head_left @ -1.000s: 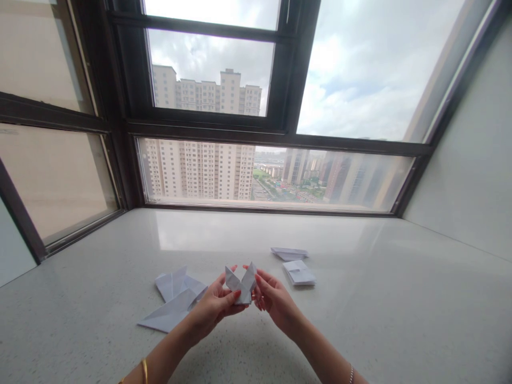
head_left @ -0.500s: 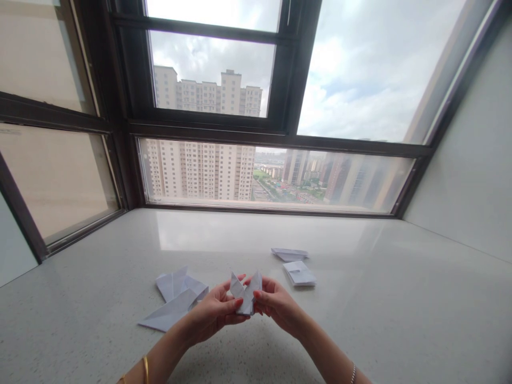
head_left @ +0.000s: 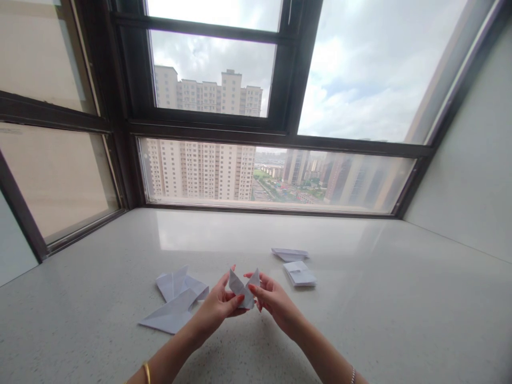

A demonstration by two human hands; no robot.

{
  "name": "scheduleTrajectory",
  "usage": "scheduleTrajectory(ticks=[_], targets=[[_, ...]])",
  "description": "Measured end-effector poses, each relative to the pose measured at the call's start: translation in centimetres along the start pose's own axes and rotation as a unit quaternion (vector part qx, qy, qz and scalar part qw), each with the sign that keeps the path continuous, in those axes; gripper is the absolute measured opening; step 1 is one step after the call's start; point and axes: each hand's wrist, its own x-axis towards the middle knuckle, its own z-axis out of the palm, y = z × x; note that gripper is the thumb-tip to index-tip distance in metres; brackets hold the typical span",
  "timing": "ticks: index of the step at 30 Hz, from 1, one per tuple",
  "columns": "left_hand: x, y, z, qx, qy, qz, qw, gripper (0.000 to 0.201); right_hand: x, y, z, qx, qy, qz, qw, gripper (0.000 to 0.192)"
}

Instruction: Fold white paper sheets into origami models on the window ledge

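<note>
Paper (head_left: 248, 302) pinched by both: my left grip (head_left: 220, 303) at its eight o'clock, right grip (head_left: 275, 300) at three, peaks (head_left: 235, 281) toward twelve.

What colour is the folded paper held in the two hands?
The paper is white, looking slightly grey in shade; the head view shows it best.

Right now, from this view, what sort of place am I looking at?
Probably a bay-window ledge high up in a building, perhaps a home. The pale speckled ledge runs up to a dark window frame, and outside stands a tall apartment-like block, with a street and greenery well below.
</note>
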Motion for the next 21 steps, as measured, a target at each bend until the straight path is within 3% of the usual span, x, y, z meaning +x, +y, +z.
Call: scheduleTrajectory(ticks=[6,11,15,17,21], targets=[[0.0,-0.3,0.1,0.032,0.009,0.048,0.998,0.098,0.3,0.2,-0.2,-0.084,0.047,-0.006,0.995,0.039],[0.1,-0.8,0.1,0.06,-0.011,0.051,0.997,0.095,0.6,0.7,-0.7,-0.118,0.036,0.0,0.992,0.039],[0.1,-1.4,-0.3,0.139,-0.012,0.068,0.988,0.085,0.9,0.8,-2.2,-0.181,-0.003,0.058,0.982,0.037],[0.0,-1.4,-0.4,0.163,0.002,0.076,0.984,0.079,0.8,0.3,-3.2,-0.249,-0.014,0.103,0.963,0.033],[-0.1,-0.6,-0.5,0.226,0.027,0.07,0.971,0.049,-0.2,-1.0,-5.5,-0.442,-0.001,0.157,0.883,0.026]])
